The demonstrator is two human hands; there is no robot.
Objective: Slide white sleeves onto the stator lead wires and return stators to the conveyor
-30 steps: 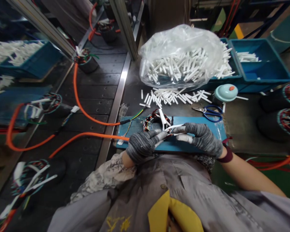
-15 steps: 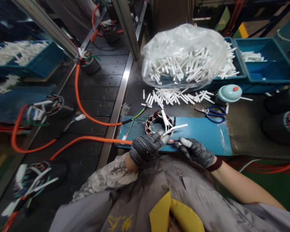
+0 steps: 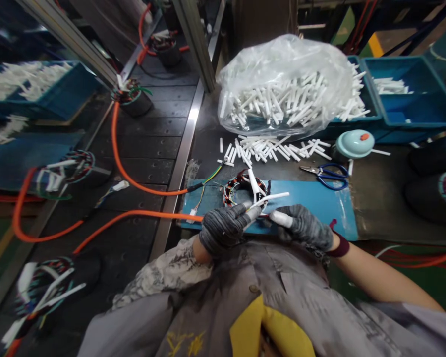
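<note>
A motor stator, ring-shaped with copper and coloured wires, lies on a blue mat. White sleeves stick up and out from its near right side. My left hand, in a grey glove with light fingertips, is closed at the stator's near edge, with an orange cable running into it from the left. My right hand, gloved alike, pinches a thin reddish wire that spans the gap between the hands. The wire's end is hidden under the thumb.
Loose white sleeves lie behind the mat, before a clear plastic bag full of them. Blue-handled scissors and a pale turquoise lidded pot are at right. Stators with orange cables stand on the conveyor. Blue bins stand behind.
My right hand has turned a little and its thumb has moved slightly left, nearer the left hand. The stators on the conveyor at left have shifted slightly in view. My left hand stays put.
</note>
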